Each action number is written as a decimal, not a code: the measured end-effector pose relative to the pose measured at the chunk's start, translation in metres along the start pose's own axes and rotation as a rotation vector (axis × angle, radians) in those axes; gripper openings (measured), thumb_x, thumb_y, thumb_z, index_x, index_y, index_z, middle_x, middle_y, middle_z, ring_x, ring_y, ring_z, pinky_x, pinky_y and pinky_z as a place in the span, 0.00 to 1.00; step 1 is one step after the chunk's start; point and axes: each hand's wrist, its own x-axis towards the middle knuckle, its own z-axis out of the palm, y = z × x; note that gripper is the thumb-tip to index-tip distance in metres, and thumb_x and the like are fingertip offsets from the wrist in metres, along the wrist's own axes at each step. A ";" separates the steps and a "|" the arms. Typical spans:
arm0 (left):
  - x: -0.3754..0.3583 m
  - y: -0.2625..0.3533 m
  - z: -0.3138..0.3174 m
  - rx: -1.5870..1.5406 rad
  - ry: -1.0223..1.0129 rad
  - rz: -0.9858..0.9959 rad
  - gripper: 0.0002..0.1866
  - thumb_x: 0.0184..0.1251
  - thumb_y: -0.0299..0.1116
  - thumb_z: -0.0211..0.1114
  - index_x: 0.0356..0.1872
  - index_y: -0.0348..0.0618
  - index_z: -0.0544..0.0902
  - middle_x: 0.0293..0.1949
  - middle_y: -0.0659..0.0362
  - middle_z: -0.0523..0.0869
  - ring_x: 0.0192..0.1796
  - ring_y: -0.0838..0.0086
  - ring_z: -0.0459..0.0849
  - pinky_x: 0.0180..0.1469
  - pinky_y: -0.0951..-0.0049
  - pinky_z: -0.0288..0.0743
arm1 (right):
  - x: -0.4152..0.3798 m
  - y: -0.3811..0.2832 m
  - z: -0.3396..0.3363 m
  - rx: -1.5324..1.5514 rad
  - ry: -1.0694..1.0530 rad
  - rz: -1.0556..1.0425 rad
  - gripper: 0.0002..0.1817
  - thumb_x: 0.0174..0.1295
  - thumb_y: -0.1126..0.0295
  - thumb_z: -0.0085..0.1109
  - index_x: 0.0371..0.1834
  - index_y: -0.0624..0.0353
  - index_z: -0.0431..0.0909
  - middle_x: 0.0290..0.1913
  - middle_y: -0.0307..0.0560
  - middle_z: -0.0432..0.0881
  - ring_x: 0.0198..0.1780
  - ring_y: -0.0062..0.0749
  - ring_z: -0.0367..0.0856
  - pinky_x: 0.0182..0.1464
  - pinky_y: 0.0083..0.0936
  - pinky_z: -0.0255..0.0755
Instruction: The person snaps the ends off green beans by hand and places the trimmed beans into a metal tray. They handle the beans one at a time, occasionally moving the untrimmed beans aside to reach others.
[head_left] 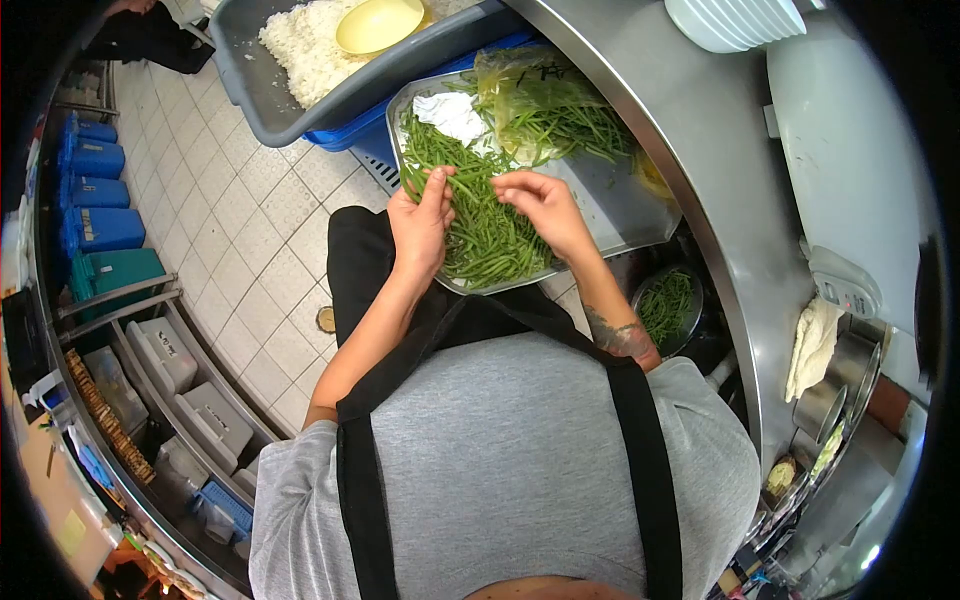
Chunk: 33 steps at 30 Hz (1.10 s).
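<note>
The left hand (420,225) rests with fingers loosely curled on a heap of green beans (480,215), pinching a few stems at the fingertips. The right hand (548,208) is partly closed, thumb and forefinger nipping a single bean over the same heap. The beans lie in a metal tray (620,215) that juts off the edge of a steel counter (690,110); a clear bag of more beans (545,105) and a white cloth (450,112) sit at its far end. Beside it stands a grey tub of rice (300,45) holding a yellow bowl (378,24). Below the tray's right edge, a small pot of trimmed beans (666,308). Tiled floor (250,220) lies open to the left
</note>
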 end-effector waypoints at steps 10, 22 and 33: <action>-0.005 -0.004 0.003 0.252 0.091 0.118 0.09 0.64 0.32 0.62 0.35 0.35 0.82 0.22 0.67 0.76 0.20 0.88 0.67 0.22 0.85 0.59 | -0.006 -0.004 0.022 -0.200 -0.028 -0.017 0.09 0.60 0.71 0.60 0.39 0.65 0.81 0.31 0.35 0.82 0.32 0.13 0.74 0.36 0.13 0.69; -0.007 -0.006 0.006 -0.003 -0.059 -0.047 0.10 0.66 0.32 0.60 0.40 0.34 0.79 0.24 0.66 0.74 0.18 0.87 0.63 0.21 0.84 0.57 | 0.000 0.000 0.024 -0.073 0.115 -0.127 0.08 0.61 0.72 0.57 0.36 0.67 0.80 0.30 0.37 0.82 0.32 0.15 0.74 0.36 0.14 0.68; 0.010 -0.001 -0.017 0.171 0.145 0.278 0.13 0.72 0.37 0.50 0.33 0.40 0.76 0.20 0.68 0.69 0.19 0.88 0.60 0.20 0.84 0.52 | -0.006 0.000 0.002 -0.571 -0.186 -0.086 0.10 0.51 0.69 0.66 0.36 0.59 0.83 0.34 0.46 0.82 0.36 0.27 0.80 0.40 0.22 0.72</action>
